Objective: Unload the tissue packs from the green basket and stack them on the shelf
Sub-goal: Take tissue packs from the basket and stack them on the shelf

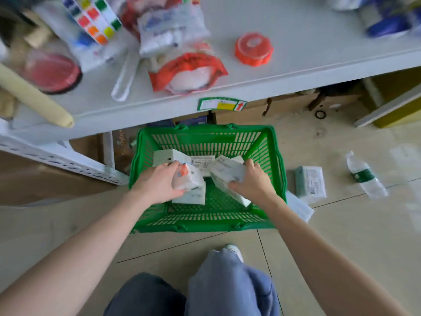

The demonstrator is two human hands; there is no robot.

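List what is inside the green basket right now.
The green basket holds several white tissue packs. The left hand grips one; the right hand grips another. Hands and upper packs cover whatever lies underneath, so the count is uncertain.

My left hand (157, 182) grips a white tissue pack (189, 179) with an orange patch; my right hand (252, 181) a plain white pack (226, 171). Around both, the basket (276, 160) is bright green latticework. Beyond my grip, an orange lid (254, 49) lies on the grey shelf (319, 42).
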